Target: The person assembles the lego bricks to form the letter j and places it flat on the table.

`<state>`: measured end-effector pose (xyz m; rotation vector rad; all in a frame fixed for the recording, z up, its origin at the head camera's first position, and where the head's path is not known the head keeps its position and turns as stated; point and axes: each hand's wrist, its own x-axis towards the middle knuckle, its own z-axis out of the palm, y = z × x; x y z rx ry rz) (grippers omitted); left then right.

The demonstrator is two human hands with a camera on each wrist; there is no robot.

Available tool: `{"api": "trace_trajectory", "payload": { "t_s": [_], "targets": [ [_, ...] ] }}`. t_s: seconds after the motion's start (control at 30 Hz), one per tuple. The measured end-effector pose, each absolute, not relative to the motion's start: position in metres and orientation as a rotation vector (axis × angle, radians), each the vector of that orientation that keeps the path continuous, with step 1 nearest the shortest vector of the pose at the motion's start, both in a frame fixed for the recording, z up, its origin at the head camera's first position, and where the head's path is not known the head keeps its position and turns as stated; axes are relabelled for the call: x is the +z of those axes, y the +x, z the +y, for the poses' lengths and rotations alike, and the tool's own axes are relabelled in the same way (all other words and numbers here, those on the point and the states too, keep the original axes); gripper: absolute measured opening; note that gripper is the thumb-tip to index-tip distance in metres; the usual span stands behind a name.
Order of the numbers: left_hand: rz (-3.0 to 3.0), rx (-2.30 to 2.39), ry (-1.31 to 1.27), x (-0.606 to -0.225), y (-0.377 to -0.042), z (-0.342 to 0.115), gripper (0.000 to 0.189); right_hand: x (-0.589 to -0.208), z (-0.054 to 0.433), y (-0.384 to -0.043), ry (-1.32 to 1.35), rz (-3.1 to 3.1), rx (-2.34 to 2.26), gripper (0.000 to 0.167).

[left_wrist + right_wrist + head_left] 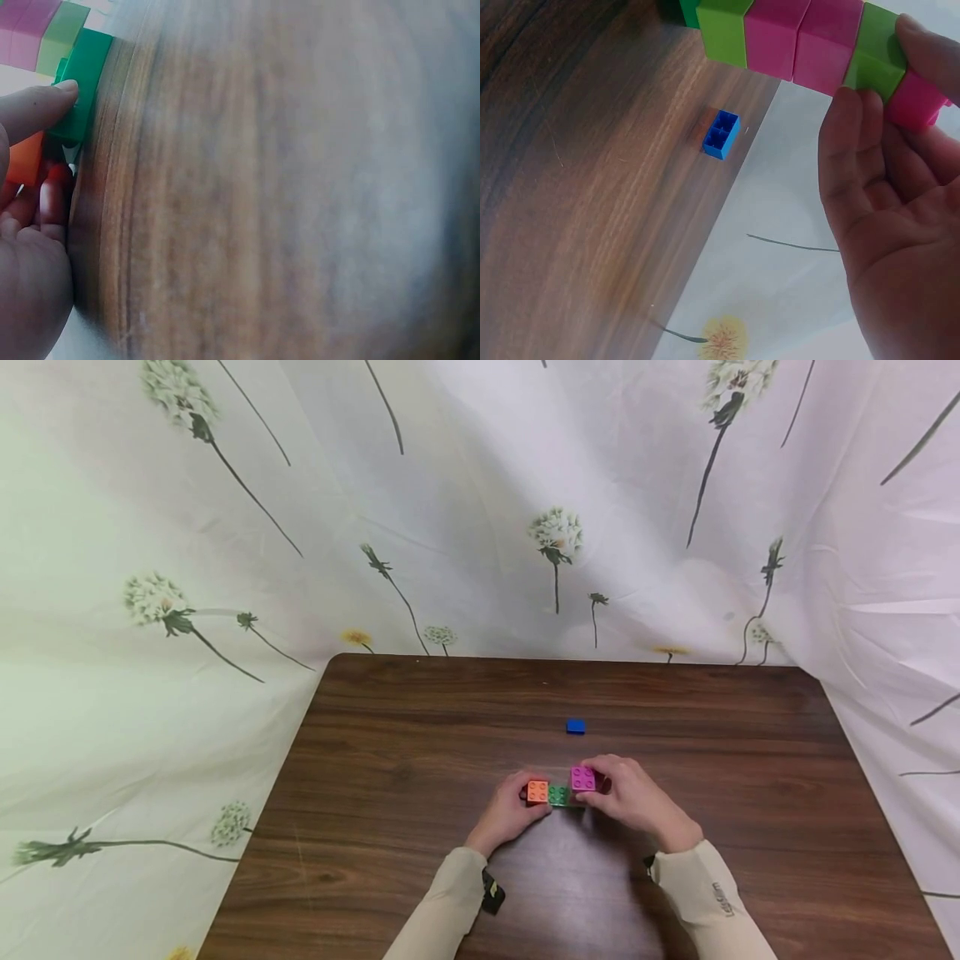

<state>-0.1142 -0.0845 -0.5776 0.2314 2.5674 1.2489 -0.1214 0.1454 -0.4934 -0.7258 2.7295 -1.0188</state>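
Note:
My left hand (512,810) holds a green toy brick (84,90) low over the table, thumb pressed on its near side. An orange brick (537,791) with studs on top stands at the green brick's left end, partly behind the left fingers. At the other end rises a column of several pink and lime bricks (774,37), with a pink brick (582,778) on top. My right hand (633,793) grips this column near its top, fingers and thumb around the upper lime brick (877,52). Its lime bottom brick (726,30) meets the green one.
Farther back on the brown wooden table (420,735) lies a small blue brick (575,727), its hollow side showing in the right wrist view. A white cloth (465,510) printed with dandelions hangs behind the table's far edge and along its sides.

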Motion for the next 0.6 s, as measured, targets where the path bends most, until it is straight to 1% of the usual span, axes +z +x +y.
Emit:
{"api": "trace_trajectory", "payload": {
  "t_s": [0.6],
  "targets": [
    [2.596,1.216,0.241,-0.5788,-0.1149,-0.0838,0.038,-0.4919,0.1444,-0.1231,-0.789,2.764,-0.954,0.04]
  ]
}}
